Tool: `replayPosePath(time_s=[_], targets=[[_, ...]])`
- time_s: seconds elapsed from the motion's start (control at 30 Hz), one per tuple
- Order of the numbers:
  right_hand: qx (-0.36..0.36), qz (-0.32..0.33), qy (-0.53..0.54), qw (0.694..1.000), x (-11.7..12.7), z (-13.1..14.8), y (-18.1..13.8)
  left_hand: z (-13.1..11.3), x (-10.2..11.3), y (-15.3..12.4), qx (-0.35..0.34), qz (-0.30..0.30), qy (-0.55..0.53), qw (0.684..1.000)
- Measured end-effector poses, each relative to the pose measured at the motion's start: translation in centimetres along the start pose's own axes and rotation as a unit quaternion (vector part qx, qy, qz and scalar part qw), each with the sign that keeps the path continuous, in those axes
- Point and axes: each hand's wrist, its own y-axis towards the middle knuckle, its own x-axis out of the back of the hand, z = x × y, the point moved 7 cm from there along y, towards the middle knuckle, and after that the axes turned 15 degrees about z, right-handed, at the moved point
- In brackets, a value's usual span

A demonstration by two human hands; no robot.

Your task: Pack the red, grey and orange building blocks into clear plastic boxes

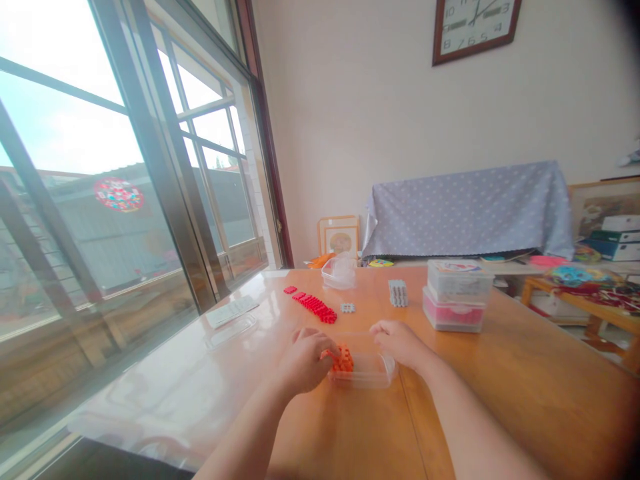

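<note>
A clear plastic box lies open on the table in front of me. At its left end is a cluster of orange toothed plastic blocks. My left hand reaches over that end, its fingers bent and closed on the orange blocks. My right hand is at the far right side of the box, fingers curled in a pinch at its clear edge; the exact contact is blurred. Beyond the hands lie a row of red blocks, a small flat grey piece and a stack of grey blocks.
Two stacked clear boxes, the lower with pink contents, stand at the right. Another clear container sits at the far edge. A clear lid and a white sheet lie left. Windows border the table's left side.
</note>
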Motion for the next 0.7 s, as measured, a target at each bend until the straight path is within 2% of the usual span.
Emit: replayPosePath(time_s=[0.13,0.23,0.43,0.57,0.7], targets=[[-0.001,0.004,-0.001,1.0,0.0,0.1,0.0,-0.2,0.1,-0.1,-0.009,0.003,0.016,1.0],[-0.003,0.004,-0.008,1.0,0.0,0.0,0.0,0.6,0.6,-0.3,-0.011,-0.012,-0.009,1.0],[-0.007,0.007,0.01,1.0,-0.1,-0.2,-0.1,5.7,2.4,-1.4,0.045,-0.07,-0.07,0.994],[-0.012,0.009,0.015,1.0,-0.3,-0.3,0.0,8.2,2.0,-1.9,0.067,-0.04,-0.053,0.996],[-0.012,0.01,0.023,1.0,-0.4,-0.4,0.0,9.1,1.5,-2.1,0.082,-0.041,-0.07,0.993]])
